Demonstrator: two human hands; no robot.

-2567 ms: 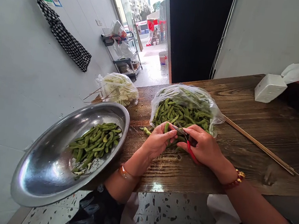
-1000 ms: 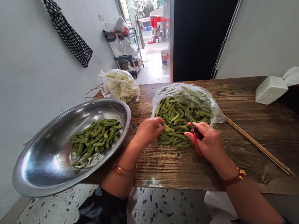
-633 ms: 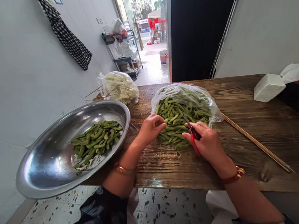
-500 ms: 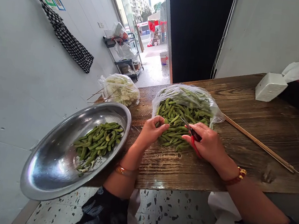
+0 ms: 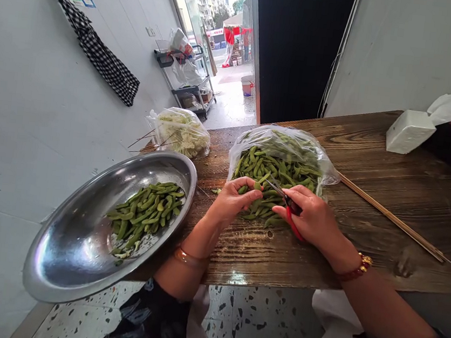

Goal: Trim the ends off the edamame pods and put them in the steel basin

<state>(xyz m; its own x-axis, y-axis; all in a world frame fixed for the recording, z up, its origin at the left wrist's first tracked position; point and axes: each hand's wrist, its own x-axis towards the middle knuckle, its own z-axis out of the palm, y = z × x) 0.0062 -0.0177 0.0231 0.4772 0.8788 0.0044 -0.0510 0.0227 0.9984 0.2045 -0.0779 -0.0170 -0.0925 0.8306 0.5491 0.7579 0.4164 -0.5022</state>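
My left hand (image 5: 233,201) is closed on a green edamame pod (image 5: 258,185), pinched between thumb and fingers. My right hand (image 5: 313,214) grips red-and-black handled scissors (image 5: 293,220), their blades pointing left toward that pod. Whether the blades touch it I cannot tell. Behind and under both hands lies a heap of edamame pods (image 5: 278,167), spilling from a clear plastic bag (image 5: 317,147). At the left stands a wide steel basin (image 5: 76,228), tilted in view, with a smaller pile of pods (image 5: 145,211) in it.
Behind the basin sits a plastic bag of cauliflower (image 5: 182,134) with thin sticks beside it. Bamboo skewers (image 5: 394,218) lie across the wooden table (image 5: 358,146) at the right. A tissue pack (image 5: 411,131) stands at the back right. A wall (image 5: 18,129) borders the left side.
My left hand has moved slightly right, bringing its pod close to the scissors. The scissors stay in my right hand, almost in the same place. The view has shifted a little.
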